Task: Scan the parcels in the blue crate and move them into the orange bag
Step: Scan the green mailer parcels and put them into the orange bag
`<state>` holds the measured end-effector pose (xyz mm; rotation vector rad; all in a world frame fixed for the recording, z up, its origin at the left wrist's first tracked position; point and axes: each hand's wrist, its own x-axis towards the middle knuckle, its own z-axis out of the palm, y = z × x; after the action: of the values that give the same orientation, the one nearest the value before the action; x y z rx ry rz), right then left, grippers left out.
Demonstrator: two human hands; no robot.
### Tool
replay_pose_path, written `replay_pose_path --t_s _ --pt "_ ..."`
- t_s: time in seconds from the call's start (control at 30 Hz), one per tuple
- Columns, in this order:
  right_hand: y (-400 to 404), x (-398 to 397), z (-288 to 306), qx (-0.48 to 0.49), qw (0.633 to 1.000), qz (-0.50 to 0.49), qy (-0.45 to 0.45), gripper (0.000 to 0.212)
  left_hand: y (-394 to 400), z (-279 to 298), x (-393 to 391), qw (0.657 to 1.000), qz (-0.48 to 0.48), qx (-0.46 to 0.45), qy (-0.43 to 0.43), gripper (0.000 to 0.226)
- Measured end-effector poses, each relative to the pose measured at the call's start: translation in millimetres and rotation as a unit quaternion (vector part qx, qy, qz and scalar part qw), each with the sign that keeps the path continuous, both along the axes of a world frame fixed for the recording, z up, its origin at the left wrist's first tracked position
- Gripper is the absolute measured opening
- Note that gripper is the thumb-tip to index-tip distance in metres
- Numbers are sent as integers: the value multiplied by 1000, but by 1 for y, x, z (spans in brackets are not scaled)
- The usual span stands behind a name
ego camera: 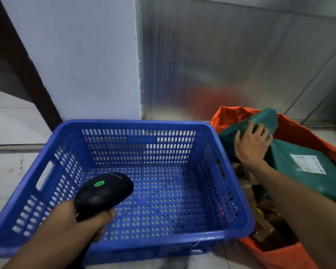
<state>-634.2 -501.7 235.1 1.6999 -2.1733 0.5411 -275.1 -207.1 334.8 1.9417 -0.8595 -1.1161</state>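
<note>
Pale floor tiles meet a brushed metal wall panel (231, 61) behind the work area. Right hand (251, 145) presses with fingers spread on a dark green soft plastic mailer parcel (260, 121) lying at the mouth of the orange fabric bag (299, 131); no pinch is evident. Judged light, limp and somewhat slick, this parcel is best taken by a bunched edge or under its bulk. Its long axis appears to run from near-left to far-right, far end raised against the bag's rim. A second green mailer with a white label (308, 164) lies just beside it, over brown cartons. Left hand (72, 222) grips a black handheld barcode scanner (105, 193), fingers curled around the handle, above the blue perforated plastic crate (124, 125), which shows no parcels.
</note>
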Motion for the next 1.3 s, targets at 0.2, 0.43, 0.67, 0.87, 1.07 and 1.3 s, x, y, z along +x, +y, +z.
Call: replay_pose_path --t_s 0.2,0.43,0.67,0.87,1.07,1.3 --pt "38 25 8 13 992 -43 -119 58 46 13 -4 998 -29 14 -48 31" --pt "87 62 53 29 975 60 -214 43 114 21 -30 998 -6 -55 -36 8" --pt "132 81 126 28 908 169 -382 33 156 -5 -30 996 20 -66 61 2" --pt "192 91 190 -8 784 218 -581 16 153 -82 -5 998 14 9 66 12" --pt "269 71 197 66 771 345 -531 17 143 -156 4 982 121 96 108 14" --pt "306 40 201 88 705 405 -576 23 144 -247 9 906 337 151 206 33"
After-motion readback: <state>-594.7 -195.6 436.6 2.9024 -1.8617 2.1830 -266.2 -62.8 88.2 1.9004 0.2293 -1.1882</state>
